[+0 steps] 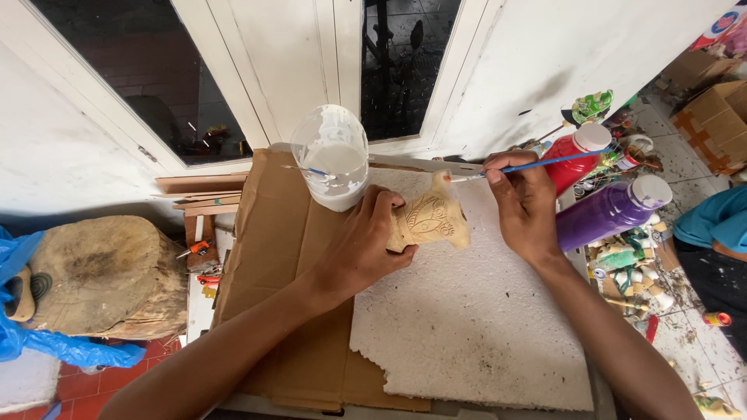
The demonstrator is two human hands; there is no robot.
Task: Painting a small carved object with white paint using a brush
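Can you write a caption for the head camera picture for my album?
Left hand steadies a tan carved wooden figure while right hand touches a thin blue paintbrush to it.

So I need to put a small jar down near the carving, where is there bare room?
The white foam sheet is bare below the carved figure, between the two forearms. The brown cardboard left of the left hand is bare too. It is crowded by the right hand: paint bottles and clutter.

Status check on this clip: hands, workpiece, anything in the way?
Left hand grips tan carved wooden figure. Right hand holds thin blue paintbrush, tip on figure. Nothing in the way.
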